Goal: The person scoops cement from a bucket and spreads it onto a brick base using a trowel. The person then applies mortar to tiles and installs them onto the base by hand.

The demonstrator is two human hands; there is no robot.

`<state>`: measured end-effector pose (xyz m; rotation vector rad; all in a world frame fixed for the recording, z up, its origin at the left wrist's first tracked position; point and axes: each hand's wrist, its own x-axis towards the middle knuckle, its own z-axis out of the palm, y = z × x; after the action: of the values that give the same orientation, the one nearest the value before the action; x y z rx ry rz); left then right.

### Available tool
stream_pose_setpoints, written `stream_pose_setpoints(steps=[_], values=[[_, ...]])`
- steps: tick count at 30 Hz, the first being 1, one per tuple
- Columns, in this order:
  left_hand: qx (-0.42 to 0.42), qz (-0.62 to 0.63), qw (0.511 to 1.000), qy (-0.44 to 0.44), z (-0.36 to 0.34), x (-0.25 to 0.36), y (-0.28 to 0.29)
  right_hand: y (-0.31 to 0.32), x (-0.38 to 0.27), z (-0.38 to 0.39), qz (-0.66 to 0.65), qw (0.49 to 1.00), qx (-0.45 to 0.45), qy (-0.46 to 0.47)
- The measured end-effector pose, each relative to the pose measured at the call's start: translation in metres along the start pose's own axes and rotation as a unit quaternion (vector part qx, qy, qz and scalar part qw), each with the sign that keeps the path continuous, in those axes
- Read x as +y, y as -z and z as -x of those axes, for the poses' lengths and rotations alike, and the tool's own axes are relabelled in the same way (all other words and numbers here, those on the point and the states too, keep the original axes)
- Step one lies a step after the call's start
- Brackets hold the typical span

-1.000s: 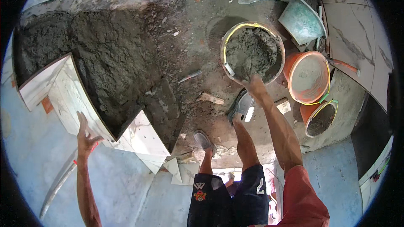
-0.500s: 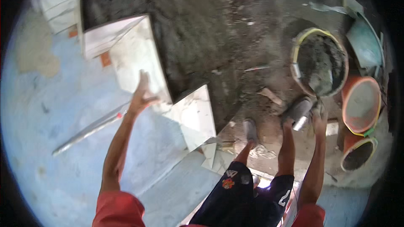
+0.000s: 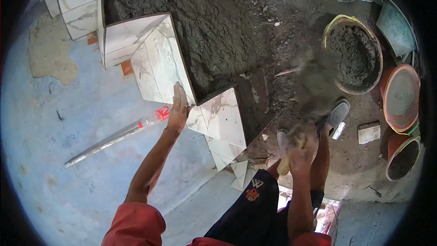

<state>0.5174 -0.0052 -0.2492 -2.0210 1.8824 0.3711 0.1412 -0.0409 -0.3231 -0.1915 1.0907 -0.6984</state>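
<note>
My left hand [image 3: 179,109] rests with outstretched fingers against the lower corner of a white marbled tile [image 3: 164,59] that stands along the edge of the wet mortar bed [image 3: 209,36]. Another marbled tile panel [image 3: 223,118] sits just beside that hand. In my right hand [image 3: 301,152] is a trowel, gripped by its pale handle [image 3: 284,166]. A blurred load of grey mortar [image 3: 317,84] covers its blade, which hangs between the bed and the mortar bucket [image 3: 326,41]. The bucket still holds plenty of grey mortar.
A second bucket [image 3: 386,102] with grey contents and a smaller orange one [image 3: 389,166] stand at the right, below a greenish curved sheet [image 3: 395,34]. A long metal bar [image 3: 104,145] and plastic bottle [image 3: 155,116] are against the blue wall. A tile scrap [image 3: 369,133] lies near my foot.
My right hand has come away from the bucket toward the left, lifting the trowel with mortar on it. My left hand has settled lower along the tile's edge. The whole view has shifted slightly.
</note>
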Motion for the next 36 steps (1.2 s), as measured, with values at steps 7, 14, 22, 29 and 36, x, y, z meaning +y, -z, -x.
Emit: stream_pose_setpoints(steps=[7, 14, 22, 29, 36], values=[[0.009, -0.015, 1.0, -0.02, -0.002, 0.001, -0.005, -0.034, 0.035, 0.008, 0.138, 0.937, 0.255, 0.195], [0.03, 0.001, 0.999, -0.038, -0.001, 0.0, -0.012, -0.117, 0.177, 0.061, 0.355, 0.912, -0.117, 0.168], [-0.036, 0.135, 0.99, -0.026, -0.019, -0.01, 0.036, -0.048, 0.081, 0.092, 0.463, 0.878, 0.024, 0.119], [-0.046, 0.233, 0.969, 0.074, -0.063, -0.054, 0.039, -0.133, 0.07, -0.035, 0.441, 0.891, -0.09, 0.06], [-0.041, 0.23, 0.97, 0.063, -0.061, -0.057, 0.034, -0.171, 0.078, -0.065, 0.446, 0.883, -0.123, 0.076]])
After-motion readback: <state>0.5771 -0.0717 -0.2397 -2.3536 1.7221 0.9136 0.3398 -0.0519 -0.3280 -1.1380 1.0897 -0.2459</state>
